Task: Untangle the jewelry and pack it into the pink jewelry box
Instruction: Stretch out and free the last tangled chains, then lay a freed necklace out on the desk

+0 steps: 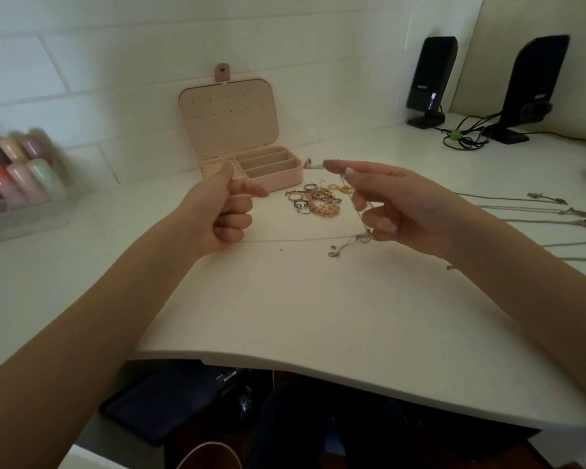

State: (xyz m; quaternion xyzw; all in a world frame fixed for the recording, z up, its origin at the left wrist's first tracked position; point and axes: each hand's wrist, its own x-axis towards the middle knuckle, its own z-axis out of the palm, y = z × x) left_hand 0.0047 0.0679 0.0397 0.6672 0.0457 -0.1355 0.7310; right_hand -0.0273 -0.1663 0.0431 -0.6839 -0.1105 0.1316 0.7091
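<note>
The pink jewelry box (278, 172) stands open at the back of the white desk (318, 316), its lid leaning on the wall. A pile of rings and bracelets (315, 199) lies just in front of it. My right hand (393, 201) pinches a thin silver chain (359, 214) that hangs down to a small tangle with pendants (362, 238). From there the chain runs taut to the left into my left hand (224, 211), whose curled fingers grip its end. Both hands hover above the desk.
Several straightened necklaces (538, 211) lie at the right. Two black speakers (430, 79) with cables stand at the back right. A clear organizer with coloured bottles (17, 177) sits at the left. The desk's front edge curves near my lap.
</note>
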